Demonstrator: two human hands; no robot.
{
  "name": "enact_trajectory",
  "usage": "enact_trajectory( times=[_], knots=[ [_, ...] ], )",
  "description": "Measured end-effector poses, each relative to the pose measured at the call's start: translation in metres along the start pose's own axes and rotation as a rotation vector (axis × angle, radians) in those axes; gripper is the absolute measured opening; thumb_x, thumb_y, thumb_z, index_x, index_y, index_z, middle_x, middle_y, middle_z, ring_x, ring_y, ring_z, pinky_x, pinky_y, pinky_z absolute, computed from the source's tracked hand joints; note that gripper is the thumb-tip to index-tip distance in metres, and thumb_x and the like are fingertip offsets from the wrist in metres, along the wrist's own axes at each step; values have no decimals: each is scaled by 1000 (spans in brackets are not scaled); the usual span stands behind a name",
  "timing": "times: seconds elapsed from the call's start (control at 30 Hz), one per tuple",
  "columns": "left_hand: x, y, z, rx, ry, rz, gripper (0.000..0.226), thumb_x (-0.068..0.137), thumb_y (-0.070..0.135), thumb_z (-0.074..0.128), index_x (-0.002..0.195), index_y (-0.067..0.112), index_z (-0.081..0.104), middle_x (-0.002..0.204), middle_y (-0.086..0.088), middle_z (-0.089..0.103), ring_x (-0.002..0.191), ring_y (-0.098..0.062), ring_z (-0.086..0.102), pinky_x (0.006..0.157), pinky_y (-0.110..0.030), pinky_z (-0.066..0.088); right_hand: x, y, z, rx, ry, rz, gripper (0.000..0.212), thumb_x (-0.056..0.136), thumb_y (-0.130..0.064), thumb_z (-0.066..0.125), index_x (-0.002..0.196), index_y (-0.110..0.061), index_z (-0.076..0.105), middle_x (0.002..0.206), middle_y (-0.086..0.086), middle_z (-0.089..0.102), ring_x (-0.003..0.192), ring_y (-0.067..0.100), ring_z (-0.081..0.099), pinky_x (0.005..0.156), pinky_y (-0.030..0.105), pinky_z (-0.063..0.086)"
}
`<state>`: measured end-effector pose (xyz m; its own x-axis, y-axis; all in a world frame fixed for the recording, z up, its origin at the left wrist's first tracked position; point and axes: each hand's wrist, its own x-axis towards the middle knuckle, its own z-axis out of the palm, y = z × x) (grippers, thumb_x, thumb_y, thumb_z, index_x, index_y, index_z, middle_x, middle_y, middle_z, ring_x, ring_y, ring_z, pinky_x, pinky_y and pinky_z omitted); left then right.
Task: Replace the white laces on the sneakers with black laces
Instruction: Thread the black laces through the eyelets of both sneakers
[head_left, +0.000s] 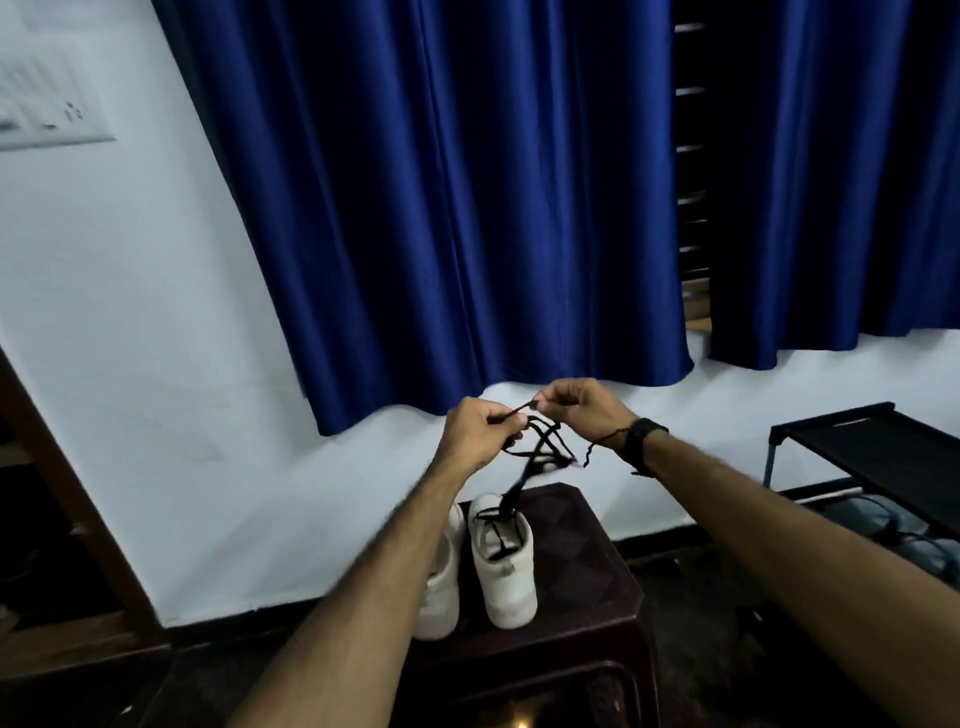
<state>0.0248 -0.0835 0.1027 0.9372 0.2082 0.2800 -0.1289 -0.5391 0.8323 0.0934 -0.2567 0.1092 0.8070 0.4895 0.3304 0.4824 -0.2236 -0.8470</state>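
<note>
Forearms: the two bare forearms (779, 561) fill the lower frame, reaching up and away from the camera, the right one wearing a dark wristband (641, 441).
Stool: a dark brown stool (587, 561) stands below the hands, against the white wall.
Sneakers: the right sneaker (501, 566) and the left sneaker (441, 587) sit side by side on the stool, touching or nearly so; the left one is partly hidden behind the left forearm.
Black lace: the black lace (540, 449) is already threaded through some eyelets of the right sneaker (how many cannot be told) and rises from it in a loose tangle to both hands.
Left hand: the left hand (480, 434) has its fingers curled, pinching the lace between thumb and forefinger.
Right hand: the right hand (582, 408) pinches the lace tip between thumb and fingertips, other fingers folded in.
Step in hand: probably straightening the free ends before the next eyelets.
Doing it well: the person should separate the crossed strands, keep both ends even, pull gently so the sneaker does not tip, and lay the lace flat, untwisted.
Behind: a blue curtain (467, 208) hangs above; a dark rack (872, 447) stands at the right.
</note>
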Motion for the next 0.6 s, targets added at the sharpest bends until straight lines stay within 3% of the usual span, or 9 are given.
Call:
enact_trajectory(
  times=[0.1,0.17,0.23,0.3,0.37,0.47,0.6],
  knots=[
    [0,18,-22,-208,76,-39,12,92,16,68,86,12,77,77,-6,74,64,-9,63,73,-22,49,10,-22,0,110,74,-17,11,94,-9,60,84,-13,63,70,-5,58,65,4,51,66,11,42],
    [3,28,-35,-377,117,-74,12,93,10,63,88,11,74,72,-3,73,60,-9,63,74,-26,49,15,-39,-2,284,31,35,14,97,-17,56,88,-7,59,65,-1,46,58,9,44,59,16,43],
    [4,40,-49,-524,104,-110,14,96,7,58,96,6,72,70,1,73,60,-5,64,65,-21,49,18,-52,-4,373,-50,114,20,98,-26,55,86,-10,56,60,-3,37,50,9,38,53,19,43],
    [7,51,-65,-628,112,-137,17,98,8,54,97,7,72,66,2,69,59,-7,63,60,-18,52,21,-60,-7,268,-121,131,30,97,-34,56,71,-18,58,55,-7,33,46,7,30,50,19,34],
    [15,56,-80,-628,177,-165,21,98,9,53,92,11,73,56,4,57,49,-7,51,53,-19,49,22,-59,-12,81,-143,110,33,94,-40,59,68,-22,68,54,-10,39,51,5,33,54,17,30],
    [25,52,-101,-517,250,-243,22,94,8,53,86,14,72,50,8,32,37,-4,24,38,-18,25,24,-49,-18,112,-80,138,29,94,-40,59,82,-15,70,51,-12,40,53,7,33,55,20,28],
    [21,46,-127,-279,87,-308,11,81,17,67,89,11,72,55,7,27,43,-6,15,37,-20,11,28,-39,-17,170,56,190,32,94,-43,58,83,-15,70,48,-12,35,50,9,29,49,22,27]
  ],
)
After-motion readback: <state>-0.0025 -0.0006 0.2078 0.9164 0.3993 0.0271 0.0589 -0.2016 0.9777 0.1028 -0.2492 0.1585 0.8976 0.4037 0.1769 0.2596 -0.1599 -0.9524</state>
